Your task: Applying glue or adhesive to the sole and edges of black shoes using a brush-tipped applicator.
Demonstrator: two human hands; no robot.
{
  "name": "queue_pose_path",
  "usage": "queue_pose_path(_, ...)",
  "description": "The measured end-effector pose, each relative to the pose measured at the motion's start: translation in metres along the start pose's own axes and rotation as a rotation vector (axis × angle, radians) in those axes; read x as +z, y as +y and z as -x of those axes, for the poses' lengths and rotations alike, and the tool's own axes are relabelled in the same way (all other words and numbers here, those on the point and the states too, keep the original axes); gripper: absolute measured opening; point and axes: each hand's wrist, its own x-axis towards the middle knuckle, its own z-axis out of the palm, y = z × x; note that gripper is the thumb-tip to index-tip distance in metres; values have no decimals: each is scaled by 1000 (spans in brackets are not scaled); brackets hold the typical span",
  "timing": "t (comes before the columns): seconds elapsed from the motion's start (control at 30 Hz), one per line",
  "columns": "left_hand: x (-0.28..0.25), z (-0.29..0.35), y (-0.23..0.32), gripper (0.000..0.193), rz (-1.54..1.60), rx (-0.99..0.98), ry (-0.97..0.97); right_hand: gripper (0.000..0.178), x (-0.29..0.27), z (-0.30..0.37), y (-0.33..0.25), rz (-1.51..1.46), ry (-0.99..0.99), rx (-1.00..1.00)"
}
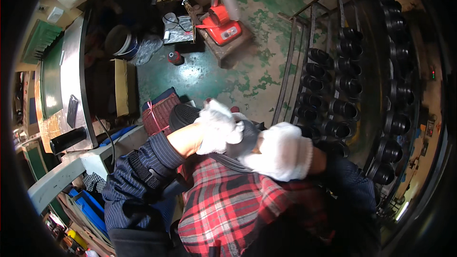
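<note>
Over my lap, on a red and black plaid cloth (pixel 219 200), lies a black shoe (pixel 183 116) with a dotted, textured sole end pointing left. My left hand (pixel 219 126), in a white knit glove, is closed on its middle with bent fingers. The white-gloved right hand (pixel 282 152) wraps round the other end; motion smears it slightly. The gloves hide much of the shoe's middle, so its upper is hard to make out.
Racks of black shoes (pixel 350 83) stand at the right. Ahead, a red device (pixel 223 31) sits on a small stand. A red-topped bottle (pixel 174 57) and a bucket (pixel 121 41) are on the green floor. A metal-edged bench (pixel 71 81) is at the left.
</note>
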Motion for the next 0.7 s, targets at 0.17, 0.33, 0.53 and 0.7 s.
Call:
queue_pose_path(0.17,8,-21,45,23,-600,320,-116,7,-20,18,27,34,9,-25)
queue_pose_path(0.33,12,-35,36,16,-863,12,-231,11,-6,7,21,-16,6,-106)
queue_pose_path(0.53,9,-14,21,18,-376,560,83,5,1,-7,3,-27,76,-102)
queue_pose_path(0.7,9,-19,34,23,-582,27,-64,9,-10,1,16,97,-35,-140)
